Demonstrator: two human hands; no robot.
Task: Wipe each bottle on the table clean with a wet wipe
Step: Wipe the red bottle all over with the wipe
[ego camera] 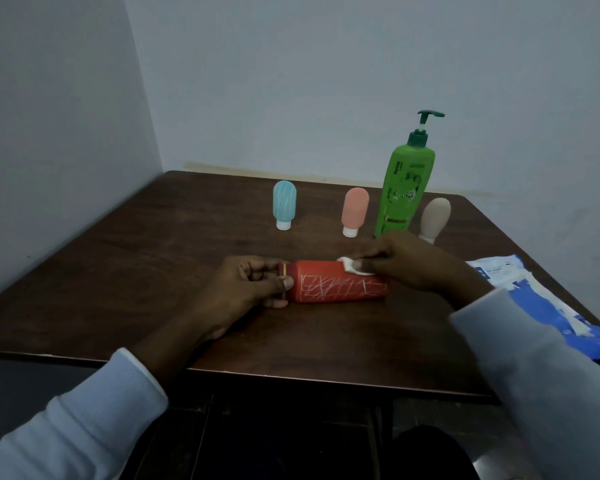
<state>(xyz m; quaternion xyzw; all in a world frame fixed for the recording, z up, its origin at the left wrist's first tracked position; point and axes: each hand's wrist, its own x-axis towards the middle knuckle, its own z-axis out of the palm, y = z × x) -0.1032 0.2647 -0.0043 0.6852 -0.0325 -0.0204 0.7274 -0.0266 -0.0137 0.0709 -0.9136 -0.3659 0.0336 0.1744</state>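
Observation:
A red bottle lies on its side in the middle of the dark wooden table, its body covered in white scribbles. My left hand grips its cap end. My right hand presses a small white wet wipe onto the bottle's upper side. Behind stand a blue squeeze bottle, a pink squeeze bottle, a tall green pump bottle and a beige bottle, the small ones upside down on their caps.
A blue and white wet wipe pack lies at the table's right edge, partly behind my right sleeve. The table sits in a corner, with walls close on the left and behind.

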